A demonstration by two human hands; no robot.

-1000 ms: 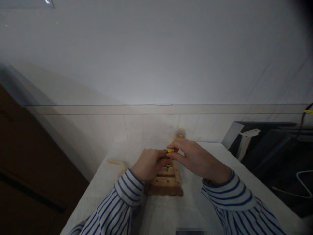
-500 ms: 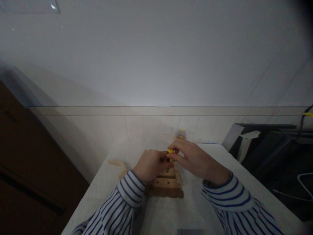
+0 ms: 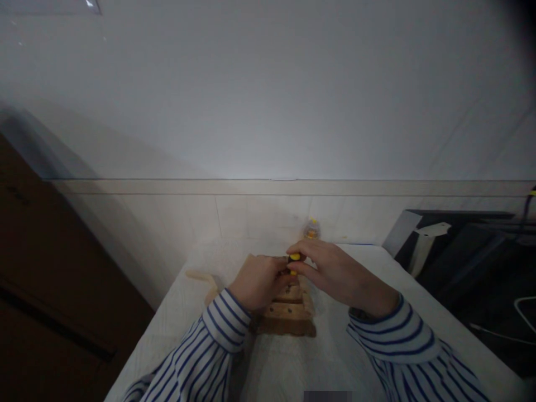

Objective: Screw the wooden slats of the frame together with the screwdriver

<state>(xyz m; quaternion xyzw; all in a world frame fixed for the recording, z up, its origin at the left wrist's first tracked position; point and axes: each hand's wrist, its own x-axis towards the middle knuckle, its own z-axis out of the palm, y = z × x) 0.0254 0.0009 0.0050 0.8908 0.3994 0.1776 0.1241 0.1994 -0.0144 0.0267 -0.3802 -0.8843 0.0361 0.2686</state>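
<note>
Your right hand (image 3: 335,273) pinches a small yellow-and-black piece (image 3: 295,257) between thumb and forefinger, its yellow end showing at the top; your left hand (image 3: 259,282) meets it from the other side, fingertips right beside the piece, though you cannot tell from here whether they grip it too; a second bit of yellow (image 3: 293,272) shows just below, between the two hands; beneath them stands a stepped wooden frame (image 3: 288,326) with small dark holes in its slats, its far part hidden by your fingers; left of your left wrist lies a pale angled wooden piece (image 3: 203,277); beyond your right hand, near the wall (image 3: 268,111), sits a small clear bundle (image 3: 312,230) with yellow in it; the white-covered table (image 3: 335,357) carries them all.
</note>
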